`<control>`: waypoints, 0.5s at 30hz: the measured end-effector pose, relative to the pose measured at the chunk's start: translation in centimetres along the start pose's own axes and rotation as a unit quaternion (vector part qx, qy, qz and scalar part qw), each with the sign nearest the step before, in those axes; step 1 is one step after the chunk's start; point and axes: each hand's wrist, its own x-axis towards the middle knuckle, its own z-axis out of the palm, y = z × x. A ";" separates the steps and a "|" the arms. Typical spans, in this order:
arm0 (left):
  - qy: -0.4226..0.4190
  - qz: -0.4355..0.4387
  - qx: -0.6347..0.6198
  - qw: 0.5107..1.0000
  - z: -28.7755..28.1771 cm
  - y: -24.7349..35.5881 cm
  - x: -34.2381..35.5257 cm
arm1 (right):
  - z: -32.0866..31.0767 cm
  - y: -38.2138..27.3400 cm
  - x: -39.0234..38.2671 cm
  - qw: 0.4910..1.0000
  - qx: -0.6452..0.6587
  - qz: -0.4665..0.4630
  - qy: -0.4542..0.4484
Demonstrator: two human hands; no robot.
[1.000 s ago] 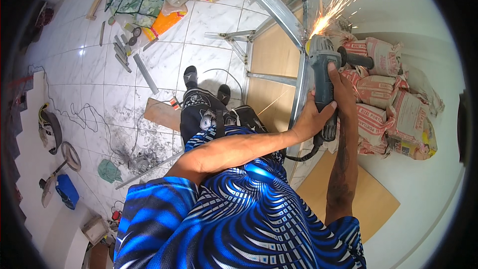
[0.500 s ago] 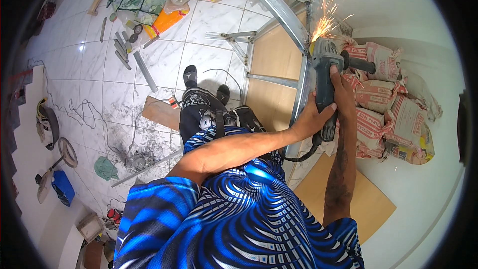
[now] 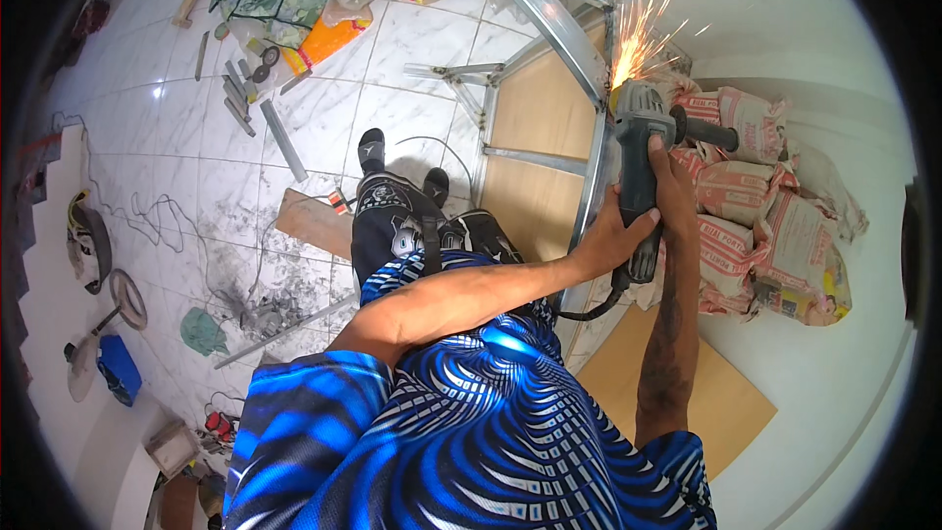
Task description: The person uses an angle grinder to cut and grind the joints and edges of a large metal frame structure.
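Observation:
My left hand (image 3: 618, 236) is closed round the rear body of a dark angle grinder (image 3: 639, 172). My right hand (image 3: 670, 186) grips the same tool from the right, thumb along its top near the head. A black side handle sticks out to the right, and a cord runs from the back end. The grinder's head is against a welded galvanized steel frame (image 3: 549, 15) at its upright member, where orange sparks (image 3: 638, 54) spray up and away. The contact point of the disc is hidden by the guard. A plywood panel (image 3: 538, 103) lies inside the frame.
Stacked cement sacks (image 3: 746, 191) sit right by the wall, a plywood sheet (image 3: 706, 402) below them. Around my feet on tiled floor lie metal offcuts (image 3: 283, 137), plastic sacks (image 3: 334, 39), a wooden board (image 3: 309, 221), cords and dark debris (image 3: 270, 314). Assorted items line the left.
The grinder and both hands have shifted slightly down in view, still gripping. The sparks now fan upward more widely. The surroundings have shifted a little leftward in the picture.

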 end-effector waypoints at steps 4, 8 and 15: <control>0.000 0.010 -0.003 1.000 -0.2 0.1 0.1 | 0.0 -0.5 0.1 1.000 0.012 0.021 -0.012; -0.030 -0.036 -0.083 0.995 -0.6 0.4 0.2 | 0.3 -0.5 0.1 0.999 0.026 0.014 -0.012; -0.014 0.032 -0.034 0.999 -0.8 -0.3 0.3 | 0.4 0.1 0.2 0.998 0.042 0.037 -0.009</control>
